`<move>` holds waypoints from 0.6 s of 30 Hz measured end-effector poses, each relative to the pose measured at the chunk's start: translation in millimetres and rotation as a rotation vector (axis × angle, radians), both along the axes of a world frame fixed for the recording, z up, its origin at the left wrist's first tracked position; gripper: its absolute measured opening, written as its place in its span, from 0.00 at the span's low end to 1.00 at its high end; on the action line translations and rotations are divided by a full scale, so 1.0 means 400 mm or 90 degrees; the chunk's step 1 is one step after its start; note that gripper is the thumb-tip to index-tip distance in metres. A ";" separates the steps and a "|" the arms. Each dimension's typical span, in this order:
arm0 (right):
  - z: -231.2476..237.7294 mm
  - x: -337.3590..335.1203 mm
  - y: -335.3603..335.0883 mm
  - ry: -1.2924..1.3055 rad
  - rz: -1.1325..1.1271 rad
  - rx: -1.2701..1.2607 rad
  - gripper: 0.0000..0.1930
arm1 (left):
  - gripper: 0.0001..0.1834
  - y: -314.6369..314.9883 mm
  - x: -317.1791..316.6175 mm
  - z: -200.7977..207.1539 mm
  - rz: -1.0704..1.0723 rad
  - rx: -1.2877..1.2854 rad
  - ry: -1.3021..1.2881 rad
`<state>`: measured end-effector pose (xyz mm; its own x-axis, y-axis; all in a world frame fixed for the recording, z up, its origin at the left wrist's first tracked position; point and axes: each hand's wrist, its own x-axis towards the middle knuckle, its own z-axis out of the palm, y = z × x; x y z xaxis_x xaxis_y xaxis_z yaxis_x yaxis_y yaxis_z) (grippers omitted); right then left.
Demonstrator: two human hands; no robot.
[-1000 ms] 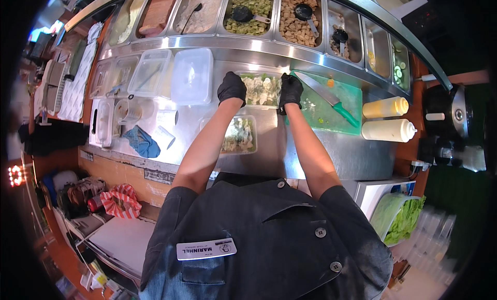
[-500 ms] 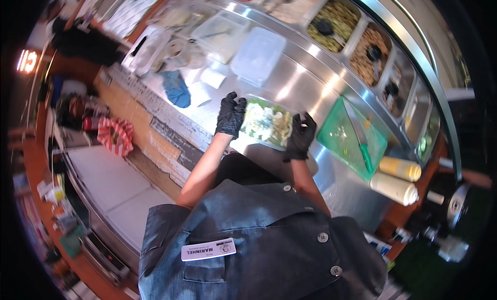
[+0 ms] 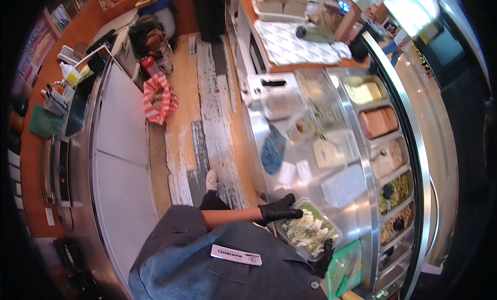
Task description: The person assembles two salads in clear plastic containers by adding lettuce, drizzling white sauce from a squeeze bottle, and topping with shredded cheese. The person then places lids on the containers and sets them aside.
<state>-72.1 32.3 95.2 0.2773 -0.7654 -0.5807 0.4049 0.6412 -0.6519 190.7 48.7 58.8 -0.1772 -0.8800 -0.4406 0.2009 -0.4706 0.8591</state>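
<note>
A clear plastic container (image 3: 297, 250) of salad lies on the steel counter close to my body. White chunks and pale crumbly topping cover the green leaves (image 3: 309, 206) inside. My left hand (image 3: 281, 209), black-gloved, grips its far left corner, with fingers over the rim. On the opposite side my right hand (image 3: 324, 254), also gloved, holds the edge with fingertips at the rim; my jacket hides part of that hand. A translucent plastic lid or box (image 3: 343, 186) is just beyond the salad. Right of my right hand, a green cutting board (image 3: 339, 256) carries a green-handled knife (image 3: 350, 269).
A blue cloth (image 3: 273, 152), two white paper pieces (image 3: 303, 170) and clear tubs (image 3: 335, 147) occupy the counter farther off. Food pans (image 3: 396, 191) line the right side beneath a curved metal-edged guard (image 3: 422, 196). A red-striped bag (image 3: 159, 99) stands left, by the wooden floor (image 3: 181, 139).
My view has swung left, so the counter now appears on the right. Both hands, formerly beside the salad container with fingers curled, now hold its edges.
</note>
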 end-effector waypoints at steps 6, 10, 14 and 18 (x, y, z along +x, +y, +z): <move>0.051 0.558 -0.088 -0.164 0.085 -0.035 0.30 | 0.45 0.013 0.541 0.098 0.073 -0.157 0.269; 0.079 1.010 -0.185 -0.043 0.224 -0.044 0.28 | 0.40 0.027 0.938 0.130 0.167 -0.045 0.417; 0.121 1.411 -0.297 -0.086 0.349 -0.057 0.27 | 0.34 -0.001 1.274 0.143 0.255 -0.024 0.492; 0.162 1.744 -0.478 -0.153 0.477 -0.124 0.25 | 0.31 -0.122 1.606 0.147 0.392 0.025 0.477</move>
